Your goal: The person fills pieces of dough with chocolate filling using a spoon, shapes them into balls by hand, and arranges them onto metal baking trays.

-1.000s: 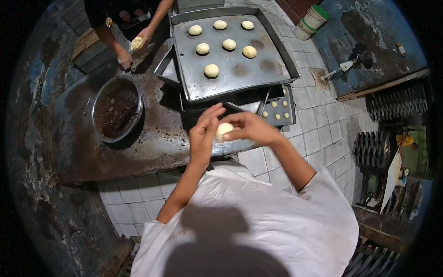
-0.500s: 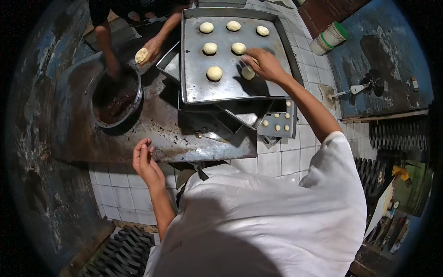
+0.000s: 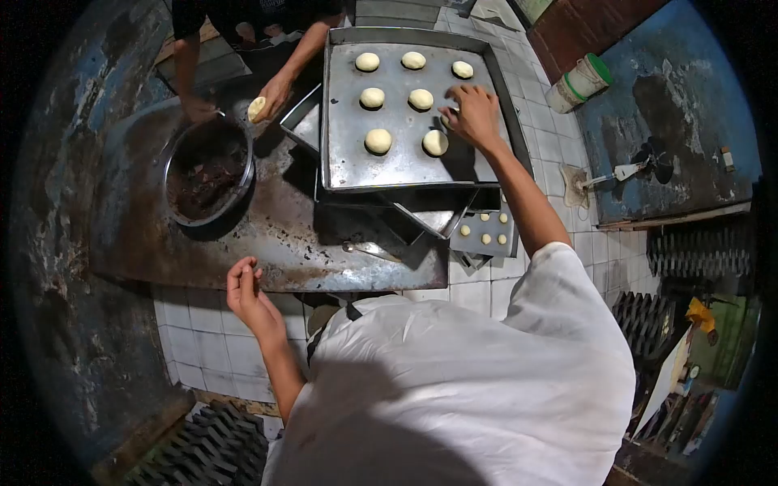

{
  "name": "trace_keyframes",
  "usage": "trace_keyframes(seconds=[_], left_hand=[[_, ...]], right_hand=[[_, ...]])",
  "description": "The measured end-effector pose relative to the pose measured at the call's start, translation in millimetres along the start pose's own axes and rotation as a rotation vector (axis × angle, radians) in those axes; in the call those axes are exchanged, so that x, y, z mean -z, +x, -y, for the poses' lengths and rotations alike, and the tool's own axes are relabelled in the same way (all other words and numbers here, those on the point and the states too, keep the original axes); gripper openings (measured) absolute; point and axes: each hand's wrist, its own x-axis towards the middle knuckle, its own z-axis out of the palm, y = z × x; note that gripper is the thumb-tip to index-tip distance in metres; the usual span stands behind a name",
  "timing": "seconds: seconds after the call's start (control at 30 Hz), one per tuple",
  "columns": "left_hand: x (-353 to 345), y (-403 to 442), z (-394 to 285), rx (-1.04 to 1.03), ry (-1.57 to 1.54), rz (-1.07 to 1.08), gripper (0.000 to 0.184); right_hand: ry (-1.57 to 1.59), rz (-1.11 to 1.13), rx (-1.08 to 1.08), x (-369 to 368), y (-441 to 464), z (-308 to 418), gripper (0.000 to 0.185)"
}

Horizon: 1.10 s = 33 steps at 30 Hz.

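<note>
My right hand (image 3: 474, 115) is over the right side of the upper metal tray (image 3: 348, 166), fingers spread, with its fingertips at a pale dough ball that they partly hide. Another dough ball (image 3: 435, 143) lies just below that hand, and several more sit in rows to its left and above. My left hand (image 3: 253, 300) hangs past the near edge of the worktable (image 3: 284, 271), its fingers loosely bent and apart, holding nothing.
Across the table, a co-worker's hand (image 3: 277, 95) holds a piece of dough (image 3: 256, 108) beside a metal pot (image 3: 250, 174) of dark filling. Under the upper tray are stacked trays. A lower tray (image 3: 478, 231) holds small dough balls. A bucket (image 3: 579, 83) stands at the right.
Since a second ago, the ball between my hands has been set on the tray and my hands have parted. My right hand has since shifted slightly right; the co-worker's other hand has left the pot.
</note>
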Motion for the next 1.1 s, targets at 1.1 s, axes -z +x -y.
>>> trace_keyframes(seconds=[1.1], left_hand=[[-48, 72, -6, 0.346, -0.285, 0.474, 0.02]], right_hand=[[0.971, 0.056, -0.293, -56, -71, 331, 0.036]])
